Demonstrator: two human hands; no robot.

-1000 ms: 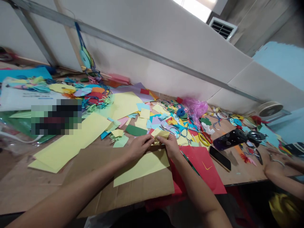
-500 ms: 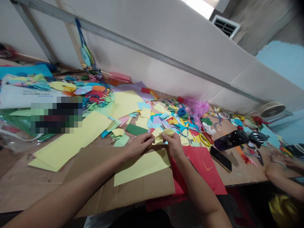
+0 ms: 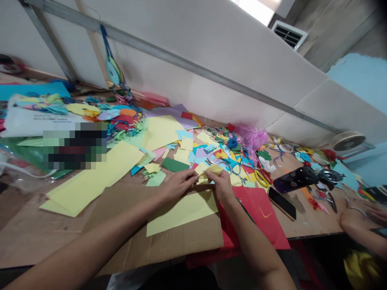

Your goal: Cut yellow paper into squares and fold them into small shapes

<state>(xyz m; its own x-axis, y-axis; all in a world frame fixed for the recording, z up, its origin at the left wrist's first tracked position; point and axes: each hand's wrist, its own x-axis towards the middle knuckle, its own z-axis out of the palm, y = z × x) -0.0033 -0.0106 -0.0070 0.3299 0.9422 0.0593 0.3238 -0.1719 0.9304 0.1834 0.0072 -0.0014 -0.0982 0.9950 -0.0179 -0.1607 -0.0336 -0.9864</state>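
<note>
My left hand (image 3: 178, 184) and my right hand (image 3: 223, 184) both pinch a small folded piece of yellow paper (image 3: 209, 170), held just above the table between them. Below the hands lies a pale yellow sheet (image 3: 181, 211) on a brown cardboard sheet (image 3: 169, 241). A red paper sheet (image 3: 260, 213) lies under my right forearm.
Coloured paper scraps (image 3: 193, 151) cover the table behind the hands, with a large yellow sheet (image 3: 90, 181) at the left. Yellow-handled scissors (image 3: 260, 177), a black phone (image 3: 281, 202) and a dark bottle (image 3: 294, 179) lie at the right. Another person's arm (image 3: 359, 225) rests at the far right.
Both hands have lifted the small yellow piece slightly off the table and keep working it between the fingers. The view has shifted a little.
</note>
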